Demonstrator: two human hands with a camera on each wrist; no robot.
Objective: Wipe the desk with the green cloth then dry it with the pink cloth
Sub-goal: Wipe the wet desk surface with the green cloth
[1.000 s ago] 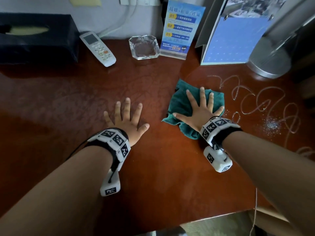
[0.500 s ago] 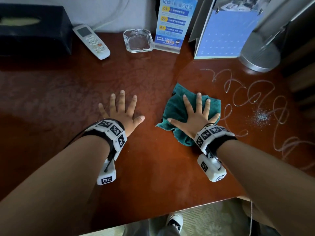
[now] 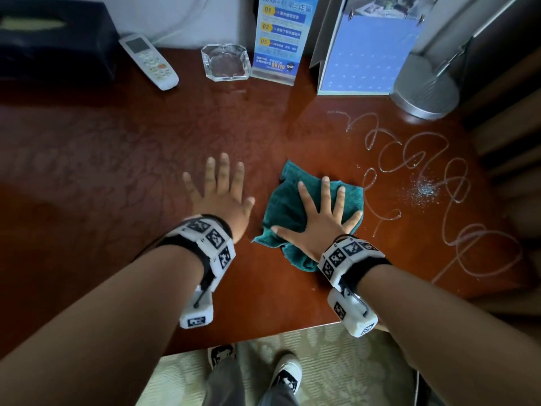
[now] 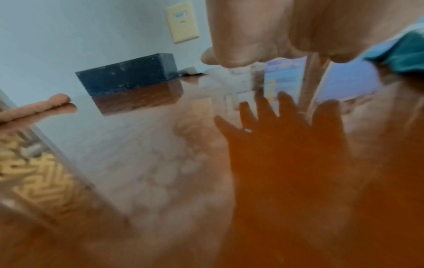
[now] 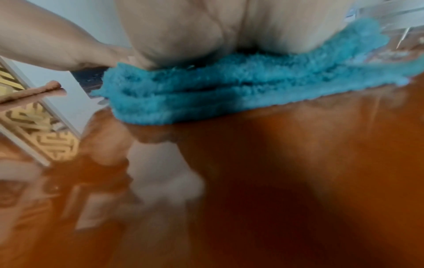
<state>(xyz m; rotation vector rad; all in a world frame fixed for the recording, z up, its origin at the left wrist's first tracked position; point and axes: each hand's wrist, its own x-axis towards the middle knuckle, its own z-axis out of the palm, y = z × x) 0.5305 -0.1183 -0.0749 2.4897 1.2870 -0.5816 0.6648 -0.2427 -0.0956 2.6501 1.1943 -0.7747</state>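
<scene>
The green cloth (image 3: 285,206) lies crumpled on the glossy brown desk (image 3: 117,171), near its middle. My right hand (image 3: 320,218) presses flat on the cloth with fingers spread; the right wrist view shows the palm (image 5: 206,32) bearing on the folded cloth (image 5: 229,90). My left hand (image 3: 221,194) is flat with spread fingers just left of the cloth, over the bare desk, blurred. In the left wrist view its palm (image 4: 263,27) hovers just over the desk (image 4: 298,199). White squiggly streaks and a speckled patch (image 3: 424,189) mark the desk to the right. No pink cloth is in view.
Along the back edge stand a dark tissue box (image 3: 55,39), a white remote (image 3: 147,61), a glass ashtray (image 3: 226,63), a blue sign (image 3: 281,36), a desk calendar (image 3: 369,45) and a silver lamp base (image 3: 424,92). The front edge (image 3: 263,338) lies near my wrists.
The right hand has slid the green cloth toward the front edge, away from the streaks. The left hand has shifted a little toward the cloth.
</scene>
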